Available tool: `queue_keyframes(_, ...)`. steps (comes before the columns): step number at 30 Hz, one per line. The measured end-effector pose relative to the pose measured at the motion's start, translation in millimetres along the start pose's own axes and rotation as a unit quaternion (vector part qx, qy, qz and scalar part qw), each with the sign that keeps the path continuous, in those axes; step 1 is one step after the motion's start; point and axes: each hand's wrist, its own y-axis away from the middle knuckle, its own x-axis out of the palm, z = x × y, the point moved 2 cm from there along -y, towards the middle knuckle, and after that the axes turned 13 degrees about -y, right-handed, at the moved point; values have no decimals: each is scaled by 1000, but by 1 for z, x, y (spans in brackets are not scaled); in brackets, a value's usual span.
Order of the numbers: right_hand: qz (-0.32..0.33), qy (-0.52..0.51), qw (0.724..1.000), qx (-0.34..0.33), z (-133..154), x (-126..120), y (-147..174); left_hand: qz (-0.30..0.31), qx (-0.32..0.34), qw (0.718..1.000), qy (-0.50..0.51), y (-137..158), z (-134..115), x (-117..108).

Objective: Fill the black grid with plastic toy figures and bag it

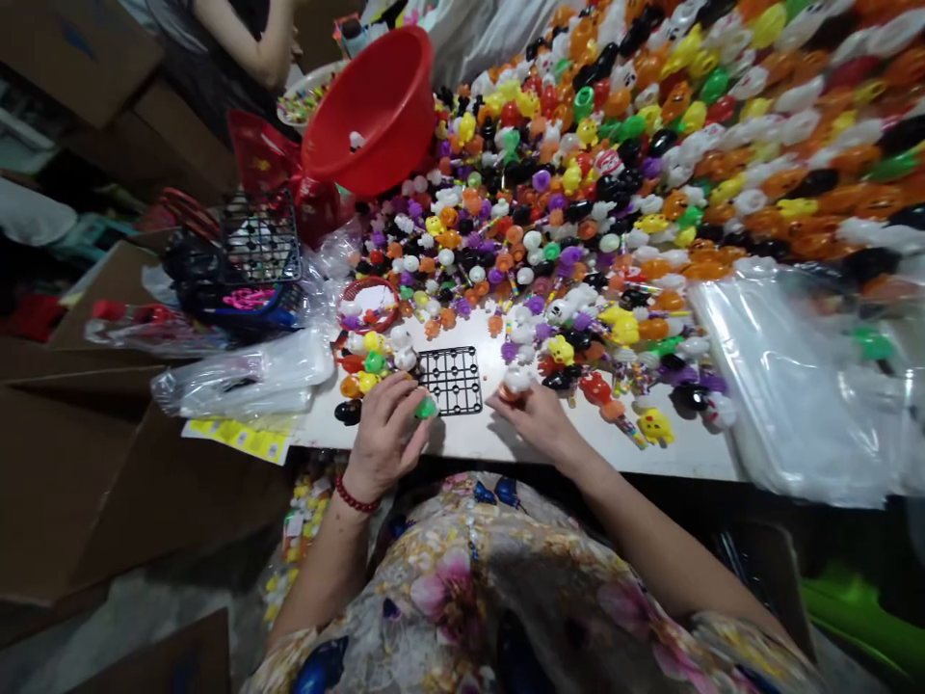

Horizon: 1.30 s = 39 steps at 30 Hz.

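My left hand (386, 429) is closed, with a small green plastic toy (426, 408) between its thumb and fingers. Pinched in my right hand (541, 424) is a small white toy (515, 379) with some orange on it. Between the hands, flat on the white table (462, 439), lies a black plastic grid (452, 371); my left fingers are beside its left edge. Just beyond my left hand sits a small cluster of toys in yellow, red, white and orange, with a black toy (348, 413) at its near side.
A great heap of small colourful toys (570, 183) covers the back and right. Clear plastic bags (795, 395) lie at right, others (252, 371) at left. A red basin (376, 116) tilts behind a small red basket (368, 301). Cardboard boxes (137, 482) stand left; another person's arm (252, 43) shows behind.
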Motion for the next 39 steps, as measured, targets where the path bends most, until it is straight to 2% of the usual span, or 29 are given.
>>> queue_keyframes(2,18,-114,993,12,-2,32,-22,2,-2,1000,3,0,0,0)
queue_keyframes(4,35,-177,983,15,-5,59,-41,7,-4,1000,5,1,1,-1)
queue_keyframes(8,72,-163,984,17,-5,84,-58,14,-4,1000,9,3,2,0)
queue_keyframes(13,139,-22,990,3,8,83,-59,14,-10,1000,14,5,3,1)
queue_keyframes(20,192,153,969,-27,19,78,-61,19,-13,1000,16,6,4,2)
queue_keyframes(23,198,158,967,-27,16,77,-64,13,-7,1000,14,5,4,1)
queue_keyframes(28,230,124,963,-65,12,77,-65,2,2,1000,3,3,3,0)
queue_keyframes(39,232,132,961,-71,13,79,-64,7,-12,1000,-5,3,1,3)
